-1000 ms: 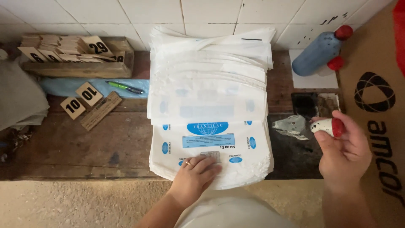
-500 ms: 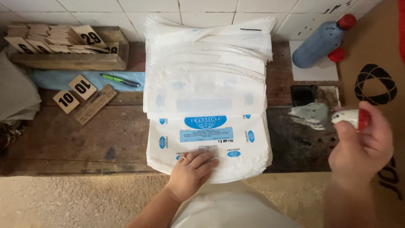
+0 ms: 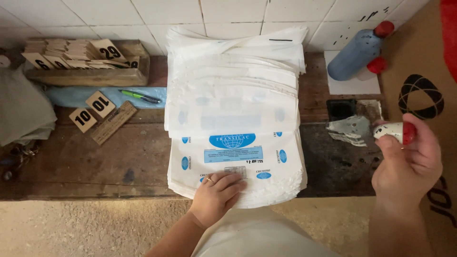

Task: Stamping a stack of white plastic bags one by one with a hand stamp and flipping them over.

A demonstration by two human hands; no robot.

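Nearest to me, my left hand (image 3: pixel 216 190) lies flat, fingers spread, on the lower edge of the top bag in the stack of white printed bags (image 3: pixel 235 119), pinning it to the desk (image 3: pixel 95 162); its grip is open, pressing rather than holding. My right hand (image 3: pixel 404 162) hovers off to the side above the dark stained patch of desk, its grip closed around a small stamp with a white body and red end (image 3: pixel 395 131).

The top bag already carries a dark date mark just under its blue panel, so I judge this one stamped. How many bags in the stack below it are marked I cannot tell.

Farther back sit an ink pad in a dark tray (image 3: pixel 354 112) beside a smeared scrap, then a blue bottle with a red cap (image 3: pixel 354 54). To the left lie number tiles (image 3: pixel 93 109), a green pen (image 3: pixel 138 96) and a wooden box of more tiles (image 3: pixel 85 62) against the tiled wall.
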